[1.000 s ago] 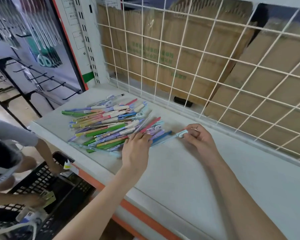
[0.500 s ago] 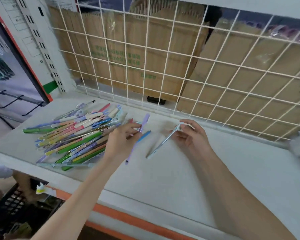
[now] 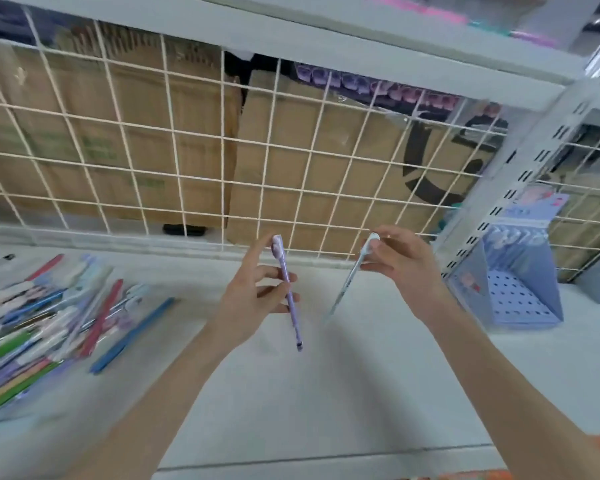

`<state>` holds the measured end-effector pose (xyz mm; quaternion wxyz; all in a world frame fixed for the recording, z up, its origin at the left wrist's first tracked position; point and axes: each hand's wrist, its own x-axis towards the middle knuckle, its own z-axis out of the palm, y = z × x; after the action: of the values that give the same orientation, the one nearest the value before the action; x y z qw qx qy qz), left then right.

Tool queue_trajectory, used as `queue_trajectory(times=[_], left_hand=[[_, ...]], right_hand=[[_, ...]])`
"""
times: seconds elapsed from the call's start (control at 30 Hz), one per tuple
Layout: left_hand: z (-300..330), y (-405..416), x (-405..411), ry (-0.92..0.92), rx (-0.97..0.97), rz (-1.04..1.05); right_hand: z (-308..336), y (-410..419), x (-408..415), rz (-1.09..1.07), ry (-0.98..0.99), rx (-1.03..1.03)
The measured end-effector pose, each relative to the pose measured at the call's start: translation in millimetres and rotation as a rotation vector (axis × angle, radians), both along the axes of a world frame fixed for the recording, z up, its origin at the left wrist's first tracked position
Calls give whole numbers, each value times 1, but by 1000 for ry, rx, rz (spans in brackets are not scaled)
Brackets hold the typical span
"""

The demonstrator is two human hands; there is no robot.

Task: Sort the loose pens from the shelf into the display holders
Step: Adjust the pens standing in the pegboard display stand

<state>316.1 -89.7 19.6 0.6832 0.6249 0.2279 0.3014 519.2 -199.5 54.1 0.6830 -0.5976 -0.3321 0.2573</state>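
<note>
Purple pen [image 3: 289, 292] was held in the left hand [image 3: 253, 299] and a pale blue pen [image 3: 349, 278] in the right hand [image 3: 400, 268], both lifted above the shelf [image 3: 326, 393], while most pens [image 3: 49, 323] lay unsorted and the blue holder [image 3: 513, 289] waited nearby.

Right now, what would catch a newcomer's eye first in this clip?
Two raised hands in the middle: the left hand grips a purple pen, and the right hand pinches a pale blue pen near its top. A bright pile of pens sprawls over the white shelf at far left, and a blue display holder stands at right by the wire grid.
</note>
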Motion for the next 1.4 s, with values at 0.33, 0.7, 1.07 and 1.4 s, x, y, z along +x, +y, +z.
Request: queue_trajectory(times=[0.33, 0.7, 1.07, 1.4], left_hand=[[19, -70, 102, 77, 119, -9], [15, -184, 268, 109, 341, 32], [23, -203, 291, 141, 335, 185], [32, -195, 284, 138, 358, 183]], right_hand=[[-9, -90, 103, -70, -45, 20], [29, -173, 259, -42, -184, 106], [15, -142, 303, -129, -347, 40], [3, -133, 295, -191, -330, 46]])
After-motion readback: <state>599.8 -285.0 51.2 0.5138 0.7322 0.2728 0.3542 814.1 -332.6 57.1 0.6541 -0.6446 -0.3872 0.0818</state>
